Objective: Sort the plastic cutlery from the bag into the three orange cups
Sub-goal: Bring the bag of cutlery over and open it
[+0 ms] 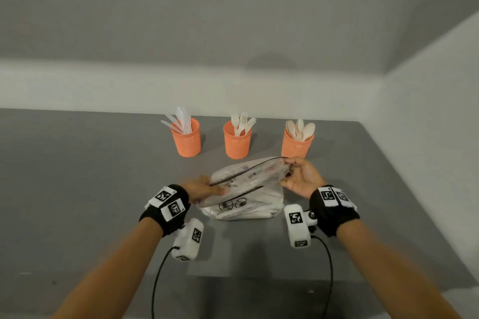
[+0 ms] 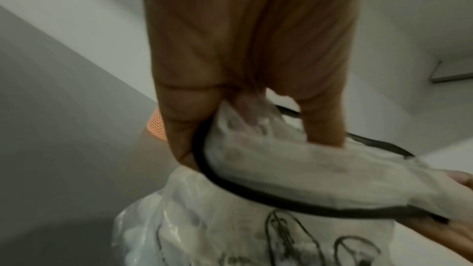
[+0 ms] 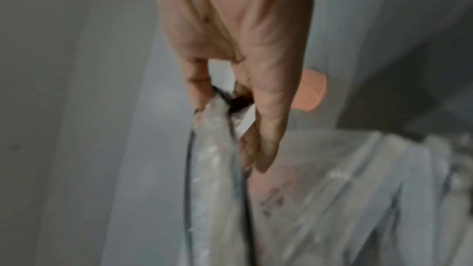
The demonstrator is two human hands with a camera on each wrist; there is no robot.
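A clear plastic bag with a black-edged mouth sits on the grey table, white cutlery showing through it. My left hand grips the left end of the bag's mouth, fingers curled round the black rim. My right hand pinches the right end of the bag at the rim. Behind the bag stand three orange mesh cups: the left cup holds knives, the middle cup forks, the right cup spoons.
The table's right edge runs diagonally beside a white wall. A pale wall rises behind the cups. Black cables trail from both wrist cameras toward me. An orange cup shows behind my right fingers.
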